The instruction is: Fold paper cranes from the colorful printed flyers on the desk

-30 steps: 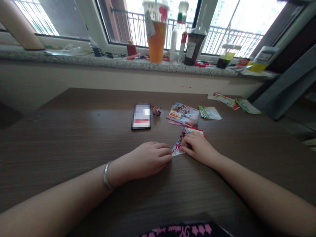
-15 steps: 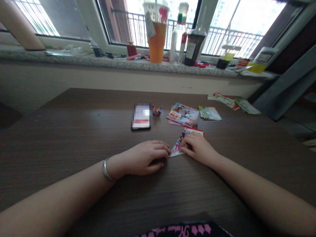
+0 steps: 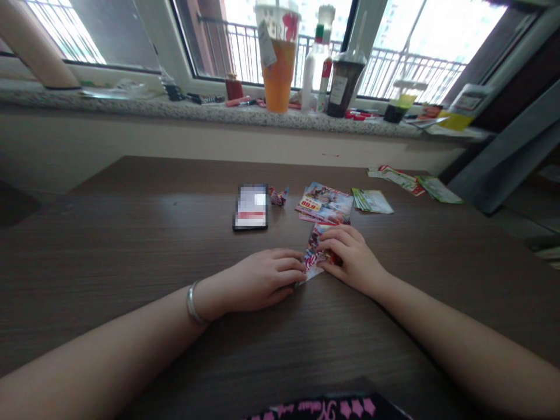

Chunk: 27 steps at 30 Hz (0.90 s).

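Observation:
A colourful printed paper sheet [image 3: 311, 252], with a red strip along its top, lies on the table between my hands. Its left edge is straight now, and part of it is covered by my fingers. My left hand [image 3: 271, 279], with a silver bangle at the wrist, pinches its lower left corner; the thumb is partly hidden. Curled over the right side of the sheet, my right hand [image 3: 350, 255] holds it with thumb and fingers. Just beyond lies a small stack of similar printed leaflets [image 3: 326, 201].
A phone [image 3: 251, 207] and a small folded paper piece [image 3: 278, 197] lie beyond my left hand. Green leaflets [image 3: 373, 200] and paper strips [image 3: 400, 179] are at the back right. Cups, including an orange drink [image 3: 279, 76], and bottles stand on the windowsill [image 3: 184, 109].
The paper sheet has changed from a slanted, triangular look to a more upright shape with its printed face showing. My left hand has shifted slightly right onto its corner.

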### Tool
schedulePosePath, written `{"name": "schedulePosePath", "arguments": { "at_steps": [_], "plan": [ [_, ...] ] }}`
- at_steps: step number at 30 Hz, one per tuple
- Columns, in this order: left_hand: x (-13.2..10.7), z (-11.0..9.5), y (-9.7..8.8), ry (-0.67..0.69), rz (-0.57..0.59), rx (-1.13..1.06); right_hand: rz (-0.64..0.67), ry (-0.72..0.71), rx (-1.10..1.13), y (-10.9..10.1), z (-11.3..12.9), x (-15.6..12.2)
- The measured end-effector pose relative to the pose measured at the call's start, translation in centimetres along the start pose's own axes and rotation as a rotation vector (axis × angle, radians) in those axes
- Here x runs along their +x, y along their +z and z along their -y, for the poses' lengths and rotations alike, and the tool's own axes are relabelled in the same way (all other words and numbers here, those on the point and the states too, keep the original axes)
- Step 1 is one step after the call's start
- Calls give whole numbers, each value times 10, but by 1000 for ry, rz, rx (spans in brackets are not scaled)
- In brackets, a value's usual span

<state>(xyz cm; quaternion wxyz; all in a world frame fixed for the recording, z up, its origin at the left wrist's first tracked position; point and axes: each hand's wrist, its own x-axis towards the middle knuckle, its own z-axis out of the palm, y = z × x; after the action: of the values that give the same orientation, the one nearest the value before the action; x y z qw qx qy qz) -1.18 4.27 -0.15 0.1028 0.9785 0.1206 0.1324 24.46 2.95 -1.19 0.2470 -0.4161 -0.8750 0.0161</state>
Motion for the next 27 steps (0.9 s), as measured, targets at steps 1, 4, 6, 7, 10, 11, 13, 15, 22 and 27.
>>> {"name": "schedulePosePath", "arguments": {
  "at_steps": [1, 4, 6, 7, 10, 11, 13, 15, 22, 27],
  "plan": [
    [0, -1, -1, 4, 5, 18, -37, 15, -25, 0, 0, 0],
    [2, -5, -2, 17, 1, 65, -90, 73, -52, 0, 0, -2],
    [2, -7, -2, 21, -22, 76, -111, 90, -47, 1, 0, -2],
    [2, -8, -2, 19, -28, 74, -113, 84, -48, 1, 1, -2],
    [3, -9, -2, -2, -21, 62, -80, 32, -70, 1, 1, -1],
    [3, -9, -2, -11, -13, 59, -61, 13, -76, 1, 1, 0],
    [3, -9, -2, -27, 0, 54, -28, -9, -78, 1, 1, 1],
    [3, -9, -2, -30, 5, 55, 1, -16, -71, 0, 2, 1],
    [2, -7, 1, 3, -15, 27, 89, 6, -43, -1, 4, 2],
    [0, -5, 4, -35, 4, 1, 63, 21, -67, -1, 4, 2]
  ]
}}
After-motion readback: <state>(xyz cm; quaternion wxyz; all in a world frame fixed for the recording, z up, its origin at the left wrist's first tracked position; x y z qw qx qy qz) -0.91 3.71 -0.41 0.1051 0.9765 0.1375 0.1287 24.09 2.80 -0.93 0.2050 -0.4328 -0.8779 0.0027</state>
